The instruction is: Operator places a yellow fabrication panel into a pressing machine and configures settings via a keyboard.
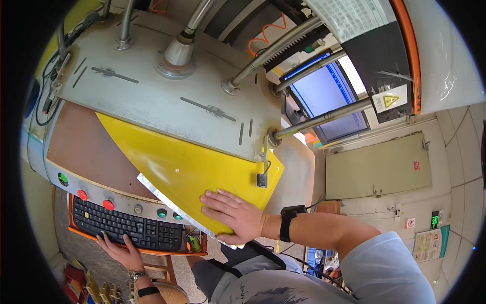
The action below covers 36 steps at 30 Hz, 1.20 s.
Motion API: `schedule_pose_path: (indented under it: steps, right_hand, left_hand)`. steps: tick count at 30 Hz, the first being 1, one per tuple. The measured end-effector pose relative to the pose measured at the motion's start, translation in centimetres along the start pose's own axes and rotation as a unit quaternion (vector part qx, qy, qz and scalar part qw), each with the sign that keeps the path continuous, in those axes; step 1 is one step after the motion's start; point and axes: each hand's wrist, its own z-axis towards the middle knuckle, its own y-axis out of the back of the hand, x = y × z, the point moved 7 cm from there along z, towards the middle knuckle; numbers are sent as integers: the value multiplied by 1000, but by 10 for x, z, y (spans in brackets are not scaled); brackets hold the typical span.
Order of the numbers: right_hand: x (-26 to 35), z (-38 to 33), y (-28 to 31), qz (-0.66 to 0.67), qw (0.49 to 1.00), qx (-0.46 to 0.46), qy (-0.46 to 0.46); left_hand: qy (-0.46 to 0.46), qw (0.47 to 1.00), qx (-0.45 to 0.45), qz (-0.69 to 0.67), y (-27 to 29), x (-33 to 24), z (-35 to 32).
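My right hand (235,215) lies flat with its fingers stretched out on a large yellow sheet (182,164). A silvery strip (169,202) runs along the sheet's near edge. The sheet's far part passes under a thick grey metal plate (152,96) and is hidden there. At the lower left, my left hand (120,252) rests with spread fingers at the front edge of a black keyboard (131,225), holding nothing. The keyboard sits on an orange-edged tray (200,249) below the machine's front panel.
Red buttons (108,204) and green buttons (162,213) line the panel beside the keyboard. A brown bed (86,147) shows left of the sheet. Metal rods (324,119) rise from the plate. A small black sensor (261,180) hangs over the sheet. A lit monitor (324,96) stands behind.
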Motion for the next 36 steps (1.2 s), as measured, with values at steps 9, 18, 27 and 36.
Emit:
schedule_pose_path:
  steps: [9,18,27,36]
  right_hand:
    - [1,-3,0,7,1000,-3,9]
    - [-6,1,-9,22,999,33,9]
    - [2,-5,1,-52,998,-5,19]
    - [1,-1,1,-56,998,-11,8]
  left_hand:
    - [-13,1000,-20,0,0,-4,1]
    - [-1,1000,3,-6,13,-11,3]
    - [-29,999,-28,-7,21,-13,22]
    - [-19,999,-36,25,23,-19,68]
